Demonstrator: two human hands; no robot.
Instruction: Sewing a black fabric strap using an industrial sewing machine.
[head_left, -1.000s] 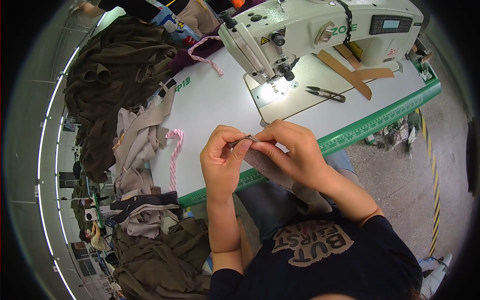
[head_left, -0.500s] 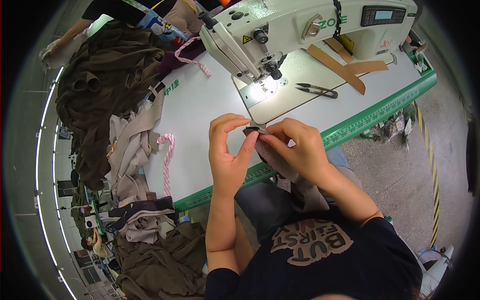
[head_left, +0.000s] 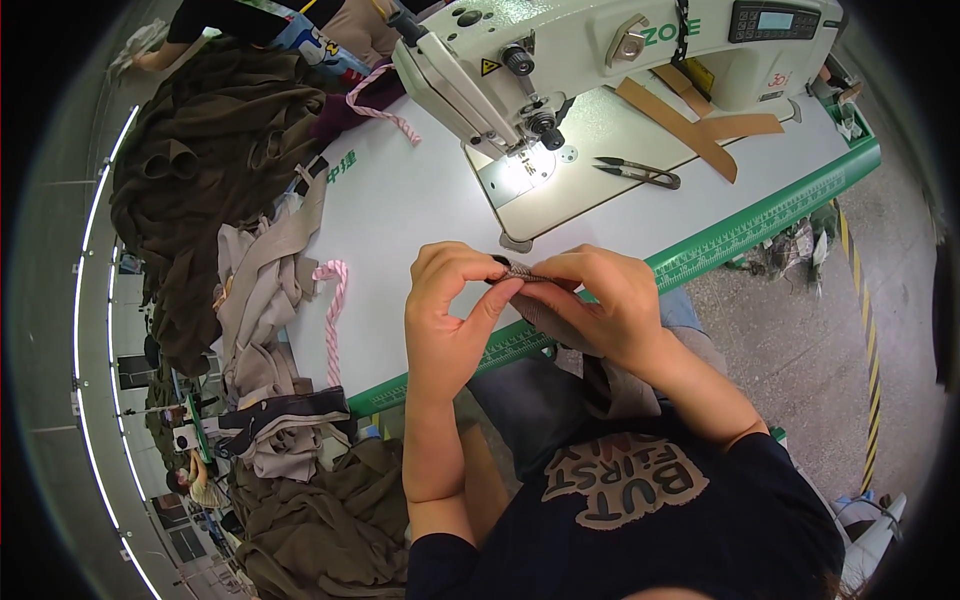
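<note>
Between my two hands is the folded edge of a taupe cloth piece (head_left: 545, 322) with a dark lining or band at its end. My left hand (head_left: 447, 303) pinches the dark end between thumb and fingertips. My right hand (head_left: 607, 300) is closed on the same edge from the other side, its thumb nearly meeting the left thumb. The rest of the cloth hangs over the table's front edge toward my lap. Just beyond the hands stands the sewing machine (head_left: 520, 110), its lamp lighting the needle plate.
Thread snips (head_left: 637, 172) and tan card strips (head_left: 680, 125) lie on the machine bed. A pink-and-white twisted cord (head_left: 335, 320) lies at the left. Brown garments (head_left: 215, 190) and beige cloth pieces (head_left: 262, 295) are heaped beyond it. A green ruler edge (head_left: 770, 220) borders the table.
Both hands have come closer together along the cloth edge. The left fingers, spread before, now pinch the dark end, and the edge has turned more level.
</note>
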